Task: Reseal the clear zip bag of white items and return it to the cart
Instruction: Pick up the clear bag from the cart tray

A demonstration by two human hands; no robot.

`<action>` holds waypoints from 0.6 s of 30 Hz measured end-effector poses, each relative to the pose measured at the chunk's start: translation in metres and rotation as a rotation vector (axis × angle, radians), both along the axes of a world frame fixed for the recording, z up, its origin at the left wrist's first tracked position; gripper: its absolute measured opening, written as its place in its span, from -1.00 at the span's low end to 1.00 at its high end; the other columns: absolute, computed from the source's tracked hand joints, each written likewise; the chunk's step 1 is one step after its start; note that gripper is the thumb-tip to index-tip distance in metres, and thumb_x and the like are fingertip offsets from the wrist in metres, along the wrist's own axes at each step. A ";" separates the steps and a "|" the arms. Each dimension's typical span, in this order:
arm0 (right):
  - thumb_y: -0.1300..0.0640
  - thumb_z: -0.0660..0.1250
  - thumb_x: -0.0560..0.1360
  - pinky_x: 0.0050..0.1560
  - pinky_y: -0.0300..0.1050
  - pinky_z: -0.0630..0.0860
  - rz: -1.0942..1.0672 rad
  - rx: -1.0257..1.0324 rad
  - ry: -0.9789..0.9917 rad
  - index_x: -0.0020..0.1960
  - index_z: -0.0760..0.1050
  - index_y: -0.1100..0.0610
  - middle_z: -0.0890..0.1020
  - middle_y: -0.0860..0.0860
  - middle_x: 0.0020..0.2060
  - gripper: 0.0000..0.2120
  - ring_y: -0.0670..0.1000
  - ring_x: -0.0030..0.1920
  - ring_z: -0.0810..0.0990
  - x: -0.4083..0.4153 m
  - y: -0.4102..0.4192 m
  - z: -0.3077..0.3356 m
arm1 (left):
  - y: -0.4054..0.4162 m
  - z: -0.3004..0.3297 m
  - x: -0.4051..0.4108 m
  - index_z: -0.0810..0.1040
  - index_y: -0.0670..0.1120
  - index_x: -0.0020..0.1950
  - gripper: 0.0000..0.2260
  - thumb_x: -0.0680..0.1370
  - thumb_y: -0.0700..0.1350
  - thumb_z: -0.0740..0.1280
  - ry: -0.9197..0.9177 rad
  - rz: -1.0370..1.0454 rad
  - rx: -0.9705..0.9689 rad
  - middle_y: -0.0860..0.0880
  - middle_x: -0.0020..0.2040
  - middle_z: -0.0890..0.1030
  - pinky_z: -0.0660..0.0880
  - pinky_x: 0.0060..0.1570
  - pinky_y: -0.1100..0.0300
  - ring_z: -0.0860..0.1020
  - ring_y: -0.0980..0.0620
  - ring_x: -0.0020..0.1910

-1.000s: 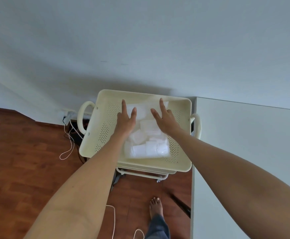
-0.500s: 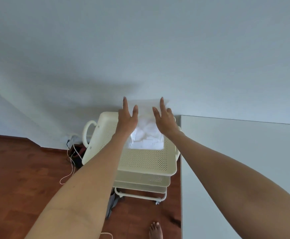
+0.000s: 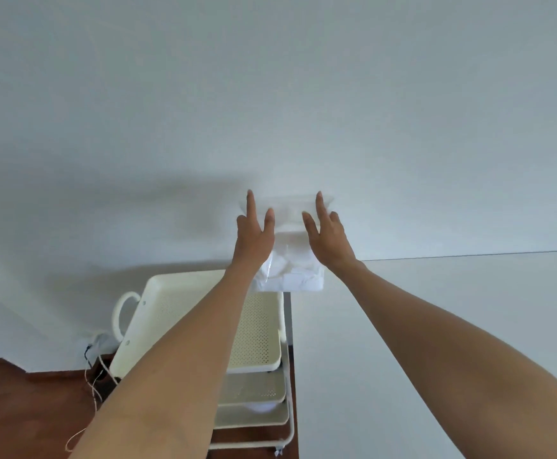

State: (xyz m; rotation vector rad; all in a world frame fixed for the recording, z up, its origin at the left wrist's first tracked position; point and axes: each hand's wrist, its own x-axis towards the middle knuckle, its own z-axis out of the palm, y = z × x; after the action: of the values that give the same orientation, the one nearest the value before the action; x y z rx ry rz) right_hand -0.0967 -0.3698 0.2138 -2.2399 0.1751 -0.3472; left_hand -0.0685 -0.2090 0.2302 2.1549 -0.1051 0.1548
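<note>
Left hand [image 3: 253, 238]: raised, back toward the camera, index finger and thumb pointing up, gripping the left edge of the bag. Right hand [image 3: 328, 235]: raised alike, gripping the bag's right edge; the fingers behind the bag are hidden.

Clear zip bag [image 3: 292, 260]: held up in the air between the two hands, top strip level with the fingertips, body hanging below. It sits above the far right corner of the cart and the left edge of the table, touching neither. Whether the zip is closed cannot be told.

White items [image 3: 298, 276]: bunched in the lower part of the bag.

Cart [image 3: 171, 303]: cream, perforated trays stacked in tiers, looped handle on the left, below and left of the bag.

Table [image 3: 436, 326]: white, just right of the cart.

Wall [image 3: 270, 94]: plain white, far side.

Floor [image 3: 22, 409]: reddish wood, near left, with a thin cord [image 3: 93, 385] beside the cart.
</note>
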 end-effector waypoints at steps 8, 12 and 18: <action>-0.17 0.04 0.71 0.05 0.02 0.42 -0.053 -0.039 0.051 0.66 -0.15 -0.19 0.40 0.11 0.09 -0.39 0.14 -0.05 0.49 -0.074 -0.084 -0.042 | -0.083 -0.048 -0.065 -0.18 0.28 0.62 -0.43 0.68 0.23 0.02 0.051 -0.101 0.005 -0.08 0.12 0.35 0.28 0.11 0.09 0.41 -0.03 0.03; -0.17 0.04 0.70 0.07 0.02 0.40 -0.069 -0.026 0.109 0.66 -0.15 -0.21 0.41 0.11 0.13 -0.40 0.10 -0.03 0.46 -0.111 -0.112 -0.083 | -0.111 -0.090 -0.102 -0.23 0.31 0.61 -0.40 0.68 0.22 0.07 0.100 -0.172 0.042 -0.04 0.11 0.29 0.30 0.03 0.08 0.46 -0.02 -0.11; -0.16 0.06 0.70 0.08 0.04 0.42 -0.051 -0.015 0.185 0.64 -0.16 -0.26 0.41 0.11 0.19 -0.39 0.18 0.03 0.53 -0.167 -0.135 -0.138 | -0.130 -0.147 -0.157 -0.31 0.40 0.55 -0.39 0.65 0.30 0.04 0.206 -0.212 0.117 -0.09 0.17 0.31 0.29 0.07 0.06 0.49 0.08 -0.11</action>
State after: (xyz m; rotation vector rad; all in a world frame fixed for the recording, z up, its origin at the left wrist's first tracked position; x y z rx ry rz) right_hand -0.2637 -0.5052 0.0760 -2.2851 0.3288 -0.1681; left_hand -0.2254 -0.3392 0.0834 2.2458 -0.2268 -0.2006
